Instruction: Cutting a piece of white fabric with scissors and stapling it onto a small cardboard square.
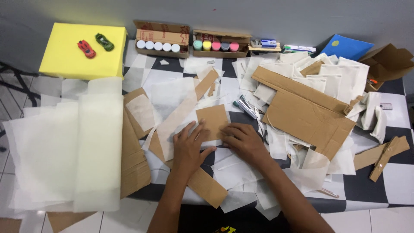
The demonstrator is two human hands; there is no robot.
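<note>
Both hands rest on a small brown cardboard rectangle (212,122) lying over a white paper sheet (210,142) at the middle of the checkered table (366,183); the left hand (188,146) lies flat with fingers spread, pressing the card's left edge; the right hand (244,140) lies palm down with fingers together against its lower right corner.

Risks: the card may skid on the loose paper layers beneath if pressure is uneven; the metal tool (246,107) just beside the right hand, probably a stapler or cutter, could catch a finger.

Hidden: the fingertips' grip under the card cannot be told; the large cardboard panel (308,113) covers whatever lies beneath it.
</note>
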